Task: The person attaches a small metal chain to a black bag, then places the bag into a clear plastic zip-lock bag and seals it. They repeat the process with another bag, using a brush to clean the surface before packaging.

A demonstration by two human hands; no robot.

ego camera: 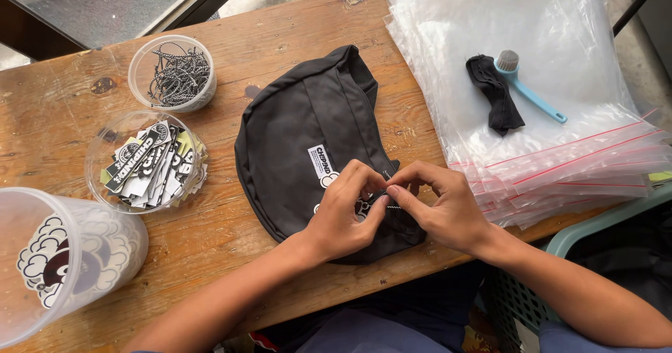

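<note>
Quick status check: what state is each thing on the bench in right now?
black bag: lying flat, zipper area pinched by both hands.
left hand: fingers closed on bag's zipper.
right hand: fingers pinching same spot.
cord tub: open, partly filled.
label tub: open, full.
zip bags: stacked flat.
brush: lying on the stack.

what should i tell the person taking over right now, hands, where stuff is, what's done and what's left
Left hand and right hand: both pinch a small black-and-white cord at the zipper of the black bag, fingertips meeting.
Bag lies flat on the wooden table, its white label up.
Left of it: a tub of cords, a tub of black-and-white tags, and a tub of round stickers.
Right: a stack of clear zip bags with a blue brush and a black cloth strip on top.
Done: bag laid out, cord at the zipper.
Left: cord looks not yet fastened; bag is not in a zip bag.
</note>
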